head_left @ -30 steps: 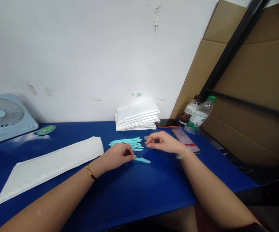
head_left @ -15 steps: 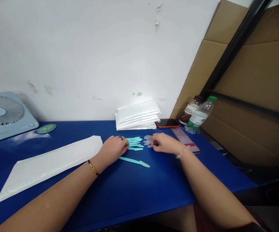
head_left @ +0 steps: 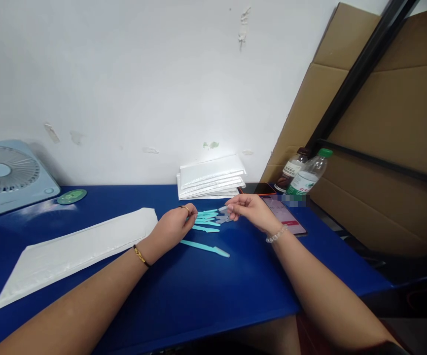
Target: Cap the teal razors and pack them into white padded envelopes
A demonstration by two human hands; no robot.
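Note:
Several teal eyebrow razors [head_left: 208, 222] lie in a loose fan on the blue table. At their left ends is my left hand [head_left: 174, 222], its fingers pinched together on an eyebrow razor; the hand hides most of the handles. One more eyebrow razor [head_left: 208, 247] lies apart, nearer to me, its blade end pointing right. Small clear plastic caps [head_left: 221, 218] are gathered just right of the fan. Over them my right hand [head_left: 248, 209] has thumb and forefinger closed on a clear cap [head_left: 223, 209].
A long white padded mailer [head_left: 84, 251] lies on the left of the blue table [head_left: 213, 301]. White mailers [head_left: 211, 177] are stacked by the wall. Two phones, two bottles [head_left: 305, 175] and cardboard [head_left: 391, 148] stand or lie right. A fan [head_left: 10, 177] and green disc [head_left: 72, 196] are left.
My right hand has lifted slightly and turned, its fingers now showing a clear cap between them. My left hand has rolled a little, its fingertips rising beside the razors.

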